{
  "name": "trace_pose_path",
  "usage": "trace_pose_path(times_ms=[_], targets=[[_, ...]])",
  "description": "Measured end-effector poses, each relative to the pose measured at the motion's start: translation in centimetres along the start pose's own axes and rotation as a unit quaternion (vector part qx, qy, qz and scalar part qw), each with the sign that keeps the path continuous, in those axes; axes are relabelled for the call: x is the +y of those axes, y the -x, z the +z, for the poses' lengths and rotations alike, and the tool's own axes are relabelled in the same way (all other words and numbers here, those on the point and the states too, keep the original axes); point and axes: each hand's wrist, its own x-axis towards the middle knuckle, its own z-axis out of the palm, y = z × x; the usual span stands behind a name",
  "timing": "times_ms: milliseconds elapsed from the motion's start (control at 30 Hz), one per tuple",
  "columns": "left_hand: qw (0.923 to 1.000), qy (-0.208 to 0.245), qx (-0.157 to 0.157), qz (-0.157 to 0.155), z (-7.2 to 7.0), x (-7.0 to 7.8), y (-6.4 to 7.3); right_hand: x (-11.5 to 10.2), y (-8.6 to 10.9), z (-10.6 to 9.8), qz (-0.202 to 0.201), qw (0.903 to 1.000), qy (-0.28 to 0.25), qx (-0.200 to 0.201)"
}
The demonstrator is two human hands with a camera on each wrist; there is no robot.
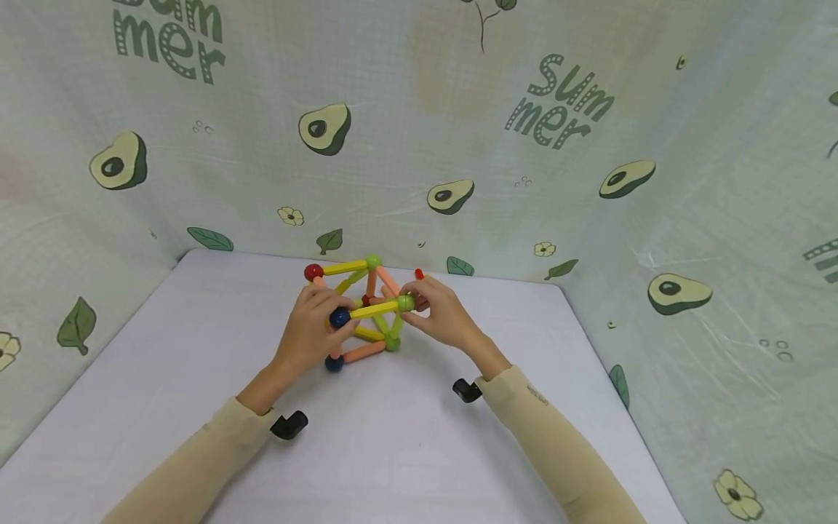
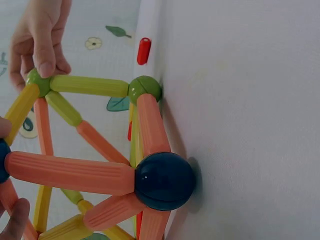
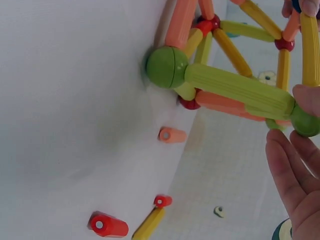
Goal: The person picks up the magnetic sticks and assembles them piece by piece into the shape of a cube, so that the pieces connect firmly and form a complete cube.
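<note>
A frame of magnetic rods and balls stands on the white table, joined from yellow rods [image 1: 374, 310], green rods [image 3: 240, 90] and peach rods [image 2: 70, 172]. My left hand [image 1: 308, 327] grips the upper dark blue ball [image 1: 340, 317] at the near left corner. The thumb and fingers of my right hand [image 1: 445, 314] pinch the upper green ball [image 1: 406, 303], and a yellow rod spans between these two balls. Below, another blue ball [image 2: 165, 181] and a green ball [image 3: 167, 67] sit at table level. A red ball [image 1: 314, 272] tops the far left corner.
Loose on the table beyond my right hand lie a red rod [image 3: 108, 225], a peach rod [image 3: 172, 135], a small red piece [image 3: 163, 201] and a yellow rod [image 3: 148, 224]. A cloth printed with avocados [image 1: 450, 197] hangs behind and at both sides.
</note>
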Motion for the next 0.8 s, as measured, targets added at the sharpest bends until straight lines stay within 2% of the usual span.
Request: trace_pose_path(times_ms=[200,467,800], targets=[[0.9998,0.0,-0.017,0.01,-0.4,-0.8,-0.1,-0.6,0.6,-0.1,-0.014,0.9999,0.003,0.003],[0.9991,-0.028,-0.003,0.032,-0.9,-1.5,0.3,-1.3,1.3,0.2,-0.028,0.9996,0.001,0.006],[0.9992,0.009,-0.029,0.025,-1.6,-2.4,1.0,-2.6,1.5,1.3,-0.035,0.9977,0.04,0.042]])
